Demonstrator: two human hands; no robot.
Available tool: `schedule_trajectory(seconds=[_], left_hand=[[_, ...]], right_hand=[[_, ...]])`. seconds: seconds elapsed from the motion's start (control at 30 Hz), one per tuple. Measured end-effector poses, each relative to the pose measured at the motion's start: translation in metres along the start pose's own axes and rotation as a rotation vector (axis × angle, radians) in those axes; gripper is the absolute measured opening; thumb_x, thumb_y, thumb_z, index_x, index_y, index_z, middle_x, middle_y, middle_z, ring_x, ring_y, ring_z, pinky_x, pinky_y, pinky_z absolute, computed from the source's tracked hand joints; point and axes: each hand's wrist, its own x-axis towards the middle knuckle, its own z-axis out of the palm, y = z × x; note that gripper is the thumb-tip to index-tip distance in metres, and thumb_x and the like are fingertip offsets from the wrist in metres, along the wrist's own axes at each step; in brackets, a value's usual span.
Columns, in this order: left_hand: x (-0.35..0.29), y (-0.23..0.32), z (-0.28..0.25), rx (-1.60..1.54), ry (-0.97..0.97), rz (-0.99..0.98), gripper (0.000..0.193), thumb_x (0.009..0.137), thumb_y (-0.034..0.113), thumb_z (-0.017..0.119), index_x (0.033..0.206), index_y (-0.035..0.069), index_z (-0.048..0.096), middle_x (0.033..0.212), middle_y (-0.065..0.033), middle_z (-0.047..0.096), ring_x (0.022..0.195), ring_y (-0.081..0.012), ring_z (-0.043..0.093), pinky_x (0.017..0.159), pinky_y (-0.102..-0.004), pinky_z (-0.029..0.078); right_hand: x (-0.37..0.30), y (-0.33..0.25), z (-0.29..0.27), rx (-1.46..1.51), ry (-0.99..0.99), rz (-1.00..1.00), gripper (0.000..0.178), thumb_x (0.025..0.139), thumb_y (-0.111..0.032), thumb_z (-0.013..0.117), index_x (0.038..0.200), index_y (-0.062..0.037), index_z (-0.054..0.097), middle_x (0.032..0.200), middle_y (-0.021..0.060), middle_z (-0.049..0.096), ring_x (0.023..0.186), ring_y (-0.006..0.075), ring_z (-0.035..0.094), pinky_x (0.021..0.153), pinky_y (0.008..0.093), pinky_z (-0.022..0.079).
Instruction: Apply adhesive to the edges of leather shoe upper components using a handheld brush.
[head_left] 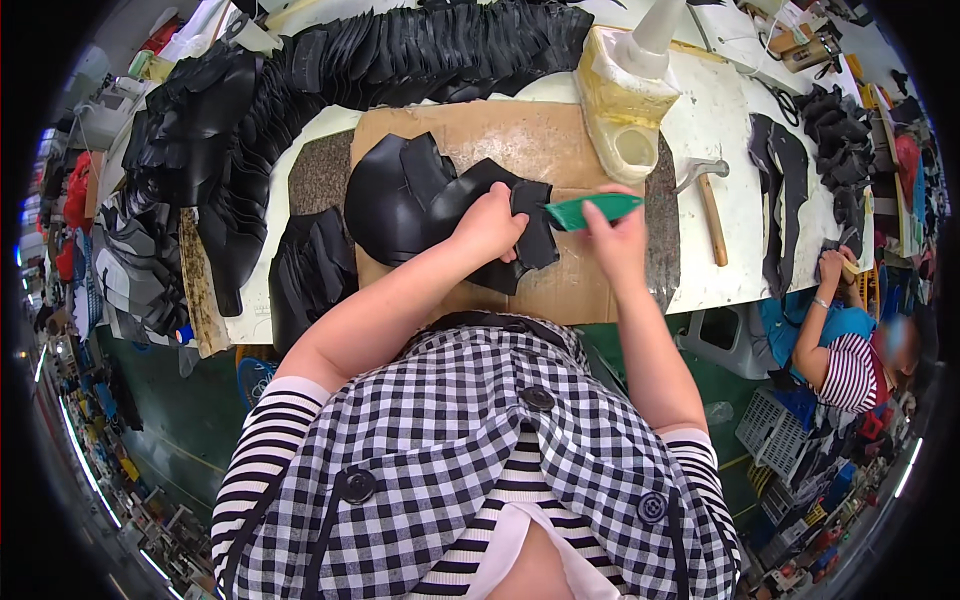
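A black leather piece [395, 198], curved like a shoe upper, lies on a brown cardboard sheet [540, 125] in front of me. My left hand [490, 225] grips this leather with curled fingers near its narrow right end. From the right, my right hand [618, 240] holds a green flat plastic spreader [592, 212] between thumb and fingers. The spreader's left edge meets or hovers just over the leather's end; I cannot tell which. Some fingertips of the right hand are hidden behind the spreader.
Behind the cardboard stands a glue-stained yellowish pot [625, 105]. A hammer [712, 210] lies to its right, near black strips [778, 190]. Overlapping black leather pieces [430, 55] line the table's back and left. At far right, a person [845, 350] works at the table.
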Motion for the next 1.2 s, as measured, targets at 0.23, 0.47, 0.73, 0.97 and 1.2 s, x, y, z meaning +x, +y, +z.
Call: schedule_trajectory(seconds=[0.23, 0.47, 0.73, 0.97, 1.2], left_hand=[[-0.007, -0.013, 0.001, -0.111, -0.013, 0.014, 0.024, 0.088, 0.011, 0.059, 0.097, -0.002, 0.041, 0.066, -0.0103, 0.058, 0.047, -0.0175, 0.059, 0.043, -0.0301, 0.048], [-0.011, -0.014, 0.004, -0.124, 0.02, 0.073, 0.025, 0.087, 0.008, 0.059, 0.1, -0.004, 0.041, 0.065, -0.008, 0.056, 0.049, -0.0163, 0.059, 0.045, -0.0295, 0.047], [-0.02, -0.024, -0.003, -0.214, 0.088, 0.094, 0.026, 0.087, 0.011, 0.06, 0.105, -0.002, 0.045, 0.067, -0.008, 0.056, 0.051, -0.0156, 0.059, 0.047, -0.0288, 0.047], [0.002, -0.064, -0.066, 0.189, 0.948, 0.109, 0.057, 0.069, 0.027, 0.078, 0.108, -0.004, 0.05, 0.102, -0.0169, 0.054, 0.087, -0.0261, 0.057, 0.079, -0.0342, 0.047], [0.007, -0.082, -0.094, -0.492, 0.801, 0.083, 0.066, 0.068, 0.017, 0.081, 0.117, -0.007, 0.045, 0.106, -0.0186, 0.059, 0.091, -0.0233, 0.061, 0.08, -0.0321, 0.05]], right_hand=[[0.001, 0.017, 0.012, -0.29, -0.06, -0.317, 0.021, 0.087, -0.008, 0.062, 0.106, -0.0049, 0.055, 0.083, 0.0081, 0.063, 0.073, 0.0122, 0.061, 0.064, 0.0249, 0.048], [0.023, 0.019, 0.021, -0.119, -0.067, -0.318, 0.022, 0.084, -0.003, 0.062, 0.105, -0.0047, 0.055, 0.085, 0.0117, 0.064, 0.076, 0.0204, 0.063, 0.07, 0.0281, 0.049], [-0.033, 0.009, -0.022, -0.361, -0.315, -0.182, 0.021, 0.083, 0.001, 0.062, 0.102, -0.0061, 0.056, 0.088, 0.009, 0.064, 0.081, 0.0173, 0.063, 0.071, 0.0292, 0.05], [-0.015, 0.006, -0.041, -0.183, 0.107, -0.247, 0.025, 0.085, 0.0, 0.063, 0.109, -0.003, 0.055, 0.104, 0.0064, 0.058, 0.093, 0.0137, 0.058, 0.079, 0.0262, 0.05], [0.032, -0.054, -0.037, -0.19, 0.19, -0.503, 0.022, 0.086, -0.001, 0.063, 0.107, -0.0034, 0.061, 0.1, 0.0087, 0.064, 0.088, 0.0124, 0.062, 0.075, 0.0246, 0.05]])
